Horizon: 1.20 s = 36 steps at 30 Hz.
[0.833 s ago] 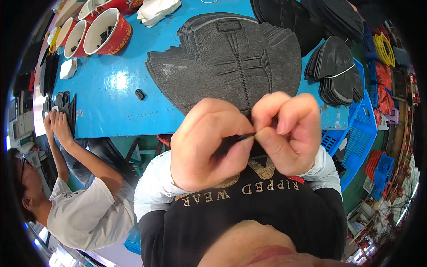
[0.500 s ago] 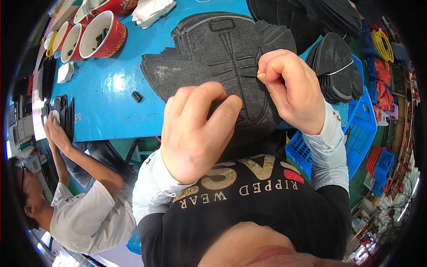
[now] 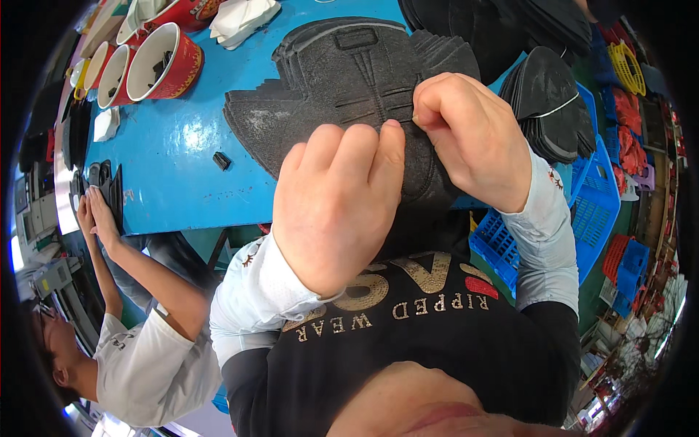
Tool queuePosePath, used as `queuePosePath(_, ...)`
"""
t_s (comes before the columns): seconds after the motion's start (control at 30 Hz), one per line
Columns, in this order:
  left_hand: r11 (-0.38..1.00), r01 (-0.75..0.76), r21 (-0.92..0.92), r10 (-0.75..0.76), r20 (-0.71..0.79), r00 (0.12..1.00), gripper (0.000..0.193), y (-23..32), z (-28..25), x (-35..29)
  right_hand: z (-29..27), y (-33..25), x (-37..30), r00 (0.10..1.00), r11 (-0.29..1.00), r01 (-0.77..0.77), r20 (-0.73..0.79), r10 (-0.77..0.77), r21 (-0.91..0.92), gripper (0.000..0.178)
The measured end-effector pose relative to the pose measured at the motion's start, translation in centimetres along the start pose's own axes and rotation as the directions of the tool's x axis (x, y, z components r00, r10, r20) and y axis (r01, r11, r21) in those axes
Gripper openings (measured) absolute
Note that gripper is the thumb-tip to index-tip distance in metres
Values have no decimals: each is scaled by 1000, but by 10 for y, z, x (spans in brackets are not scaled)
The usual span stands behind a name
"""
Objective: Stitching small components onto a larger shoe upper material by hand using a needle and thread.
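A stack of black, felt-like cut pieces (image 3: 277,120) lies at the table's near edge. The top piece has a raised rectangle, short ridges and a stitched-looking line down its middle. My left hand (image 3: 338,197) rests over its near left part, fingers curled and thumb drawn in beside them; the fingertips are mostly hidden. My right hand (image 3: 473,138) is closed in a pinch at the right-hand ridges, thumb and forefinger together. Whatever either hand grips is too small or hidden to make out.
Red paper tubs (image 3: 166,62) with small black parts stand at the far left. A small black piece (image 3: 222,161) lies on the blue table (image 3: 175,186). More black stacks (image 3: 542,98) sit at right, beside blue crates (image 3: 593,211). A co-worker (image 3: 156,349) handles black pieces at left.
My left hand has moved forward and its thumb has come in against the fingers. My right hand has shifted slightly left and up, still pinched. The co-worker's hands moved a little.
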State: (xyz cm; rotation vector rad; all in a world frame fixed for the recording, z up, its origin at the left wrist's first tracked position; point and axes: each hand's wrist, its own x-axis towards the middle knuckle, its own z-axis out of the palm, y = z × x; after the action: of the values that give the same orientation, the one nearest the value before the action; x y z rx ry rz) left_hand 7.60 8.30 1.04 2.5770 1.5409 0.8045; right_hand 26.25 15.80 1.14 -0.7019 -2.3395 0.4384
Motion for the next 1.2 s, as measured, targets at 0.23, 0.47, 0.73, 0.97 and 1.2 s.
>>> queuePosePath(0.23, 999, 15, 31, -15, -13, 1000, 49, 2, 1, -1, -2, -6, -12, 996, 993, -6, -86, -4, -117, 23)
queuePosePath(0.47, 999, 10, 33, -9, -40, 999, 49, 2, -1, -2, 4, -8, -24, 993, 977, -3, -115, -22, -212, 24)
queuePosePath(0.73, 552, 145, -821, -270, -11, 963, 19, 7, -27, -40, 16, -65, -46, 942, 830, -81, -231, 245, 551, 22)
queuePosePath(0.97, 516, 74, -853, -277, -85, 957, 19, 13, -20, -57, 35, -82, -48, 930, 733, -137, -167, 326, 666, 23)
queuePosePath(1.2, 580, -78, -811, -219, -248, 944, 27, 11, -11, -59, 35, -93, -47, 873, 445, -245, -4, 487, 861, 26)
